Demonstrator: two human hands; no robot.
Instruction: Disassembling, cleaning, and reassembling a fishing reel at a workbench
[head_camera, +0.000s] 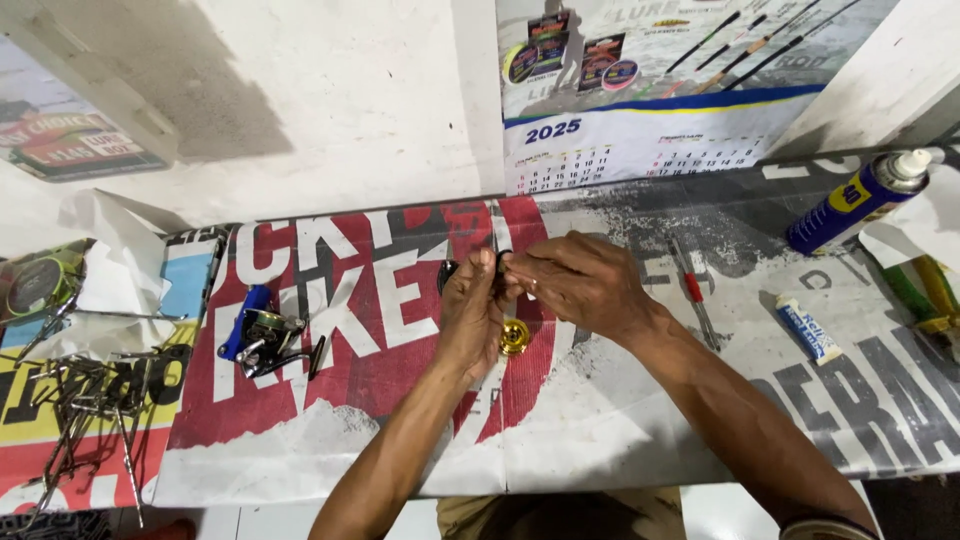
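Note:
Both hands meet over the middle of the printed banner (330, 400) that covers the bench. My left hand (470, 315) and my right hand (575, 285) pinch a small black ring-shaped part (503, 257) between their fingertips. Another dark piece (446, 273) shows behind my left thumb, mostly hidden. A small gold-coloured round part (514, 337) lies on the banner just below the hands. To the left lies a blue and black fishing reel body (262, 340) with its metal bail.
A pile of thin metal rods (85, 410) and crumpled white tissue (115, 270) sit at the left. A red-handled screwdriver (693, 290), a small white tube (808, 328) and a blue spray can (855, 203) lie at the right. A calendar (640, 150) hangs on the wall.

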